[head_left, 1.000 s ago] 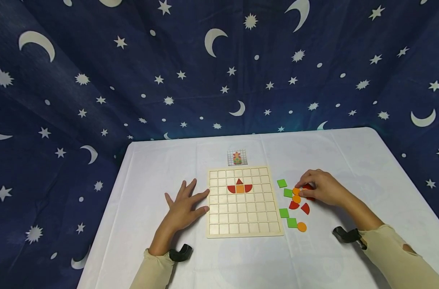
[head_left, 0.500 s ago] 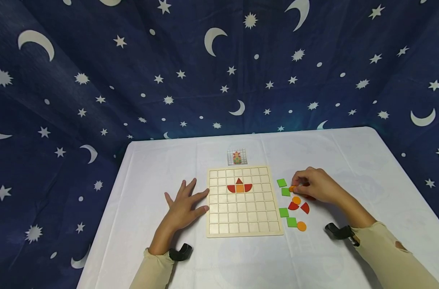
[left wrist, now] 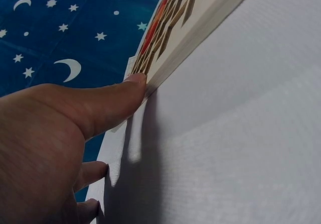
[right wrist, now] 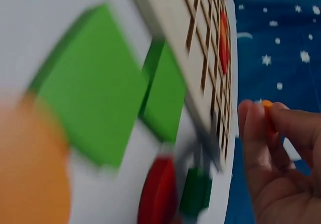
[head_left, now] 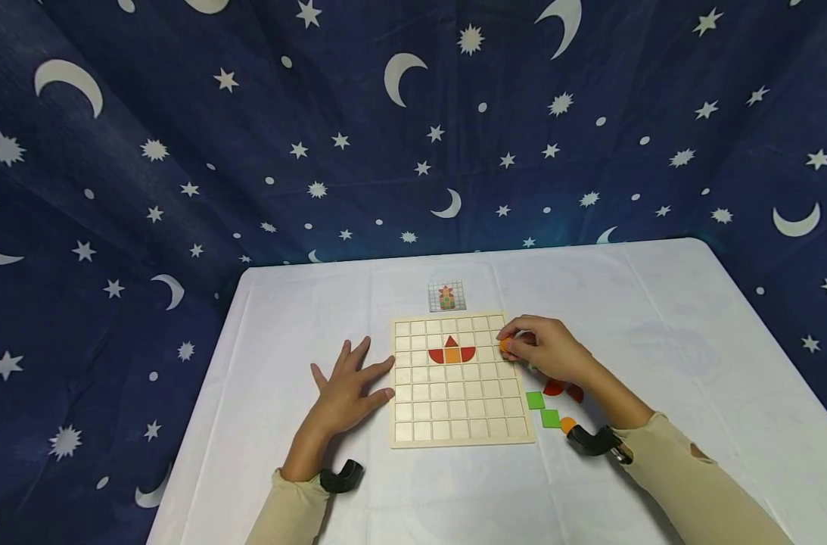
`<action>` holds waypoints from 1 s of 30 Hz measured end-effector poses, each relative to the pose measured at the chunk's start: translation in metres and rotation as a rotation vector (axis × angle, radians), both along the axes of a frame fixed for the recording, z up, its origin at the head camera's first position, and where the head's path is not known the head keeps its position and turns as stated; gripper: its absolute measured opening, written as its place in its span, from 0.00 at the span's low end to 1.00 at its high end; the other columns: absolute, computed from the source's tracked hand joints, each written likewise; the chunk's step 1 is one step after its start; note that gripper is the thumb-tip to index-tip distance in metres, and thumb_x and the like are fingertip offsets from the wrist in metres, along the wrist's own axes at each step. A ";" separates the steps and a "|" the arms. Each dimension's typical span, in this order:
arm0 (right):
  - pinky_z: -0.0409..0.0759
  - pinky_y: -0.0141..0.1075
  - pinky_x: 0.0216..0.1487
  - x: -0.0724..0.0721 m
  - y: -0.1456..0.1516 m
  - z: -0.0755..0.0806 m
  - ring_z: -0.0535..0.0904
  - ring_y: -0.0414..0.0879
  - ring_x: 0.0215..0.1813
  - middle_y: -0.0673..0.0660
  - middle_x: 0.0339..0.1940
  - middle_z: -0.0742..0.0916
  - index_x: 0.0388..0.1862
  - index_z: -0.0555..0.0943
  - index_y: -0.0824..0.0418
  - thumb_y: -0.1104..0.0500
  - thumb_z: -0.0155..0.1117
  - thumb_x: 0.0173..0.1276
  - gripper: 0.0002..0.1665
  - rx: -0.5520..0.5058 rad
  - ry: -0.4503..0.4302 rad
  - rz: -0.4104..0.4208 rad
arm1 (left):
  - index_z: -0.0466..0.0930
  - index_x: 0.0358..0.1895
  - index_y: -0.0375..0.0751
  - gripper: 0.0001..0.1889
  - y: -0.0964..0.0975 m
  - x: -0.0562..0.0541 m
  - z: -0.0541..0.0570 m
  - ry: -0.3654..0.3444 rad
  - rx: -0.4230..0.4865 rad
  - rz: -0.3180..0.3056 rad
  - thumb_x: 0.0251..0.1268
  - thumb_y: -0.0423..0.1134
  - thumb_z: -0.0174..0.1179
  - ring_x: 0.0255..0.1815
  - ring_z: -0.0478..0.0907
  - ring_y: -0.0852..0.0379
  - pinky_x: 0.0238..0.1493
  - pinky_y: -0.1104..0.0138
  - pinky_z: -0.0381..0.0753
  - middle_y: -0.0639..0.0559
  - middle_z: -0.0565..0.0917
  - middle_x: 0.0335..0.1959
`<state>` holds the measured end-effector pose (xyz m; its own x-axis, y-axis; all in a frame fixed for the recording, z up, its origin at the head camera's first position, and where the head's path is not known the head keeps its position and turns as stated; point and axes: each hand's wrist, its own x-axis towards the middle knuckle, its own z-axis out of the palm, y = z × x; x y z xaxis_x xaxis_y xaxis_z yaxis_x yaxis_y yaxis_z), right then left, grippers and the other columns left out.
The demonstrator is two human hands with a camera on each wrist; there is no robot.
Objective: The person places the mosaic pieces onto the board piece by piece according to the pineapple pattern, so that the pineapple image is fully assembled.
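A pale wooden grid board [head_left: 457, 412] lies on the table. On it are a red triangle [head_left: 451, 342], an orange square [head_left: 452, 356] and two red quarter-circles, one on each side of the square. My left hand [head_left: 345, 393] has its fingers spread, with index finger and thumb at the board's left edge. Over the board's right edge, my right hand [head_left: 548, 348] pinches an orange disc [head_left: 505, 344] between thumb and index finger. In the right wrist view the disc [right wrist: 266, 104] peeks out between the fingertips. A red patch [head_left: 527, 338] shows behind them, within the hand.
Right of the board lie green squares [head_left: 550, 418], red quarter-circles [head_left: 553, 387] and another orange disc [head_left: 567, 425], partly covered by the right wrist camera [head_left: 593, 440]. A small pattern card [head_left: 459, 297] sits behind the board. A starry dark-blue curtain [head_left: 359, 151] hangs behind the table.
My right hand has picked up an orange disc from the loose pieces and carried it left to the board's right edge. The left hand has stayed in place.
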<state>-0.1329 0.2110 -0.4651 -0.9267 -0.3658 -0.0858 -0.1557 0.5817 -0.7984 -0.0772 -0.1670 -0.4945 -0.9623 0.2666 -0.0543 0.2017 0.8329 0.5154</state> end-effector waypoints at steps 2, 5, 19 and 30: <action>0.81 0.34 0.43 0.000 -0.009 0.000 0.82 0.44 0.42 0.52 0.48 0.88 0.49 0.89 0.54 0.61 0.69 0.71 0.10 0.026 0.021 -0.007 | 0.77 0.70 0.61 0.29 0.000 0.000 0.000 -0.005 0.001 0.000 0.66 0.58 0.66 0.85 0.41 0.32 0.63 0.19 0.24 0.43 0.57 0.83; 0.80 0.35 0.45 0.001 -0.021 0.000 0.80 0.45 0.41 0.51 0.46 0.89 0.51 0.89 0.52 0.62 0.70 0.69 0.13 0.032 0.020 -0.011 | 0.77 0.70 0.61 0.29 0.000 0.000 0.000 -0.003 0.003 -0.003 0.65 0.58 0.66 0.85 0.41 0.31 0.63 0.19 0.24 0.43 0.57 0.83; 0.80 0.33 0.40 0.010 -0.059 -0.008 0.81 0.44 0.35 0.49 0.34 0.87 0.43 0.90 0.51 0.61 0.73 0.66 0.09 -0.048 -0.070 -0.042 | 0.77 0.70 0.62 0.30 0.000 -0.001 -0.003 0.000 -0.007 -0.001 0.65 0.60 0.65 0.85 0.40 0.32 0.63 0.18 0.24 0.43 0.57 0.83; 0.77 0.33 0.35 0.011 -0.074 -0.010 0.81 0.41 0.30 0.45 0.25 0.88 0.33 0.89 0.51 0.60 0.78 0.59 0.05 -0.030 -0.052 -0.062 | 0.76 0.71 0.63 0.30 -0.001 -0.001 -0.001 -0.024 -0.001 -0.002 0.65 0.60 0.65 0.85 0.38 0.34 0.64 0.19 0.21 0.44 0.55 0.84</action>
<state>-0.1215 0.1365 -0.4755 -0.9423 -0.3109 -0.1240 -0.0782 0.5645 -0.8217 -0.0778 -0.1680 -0.4951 -0.9603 0.2682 -0.0772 0.1910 0.8330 0.5193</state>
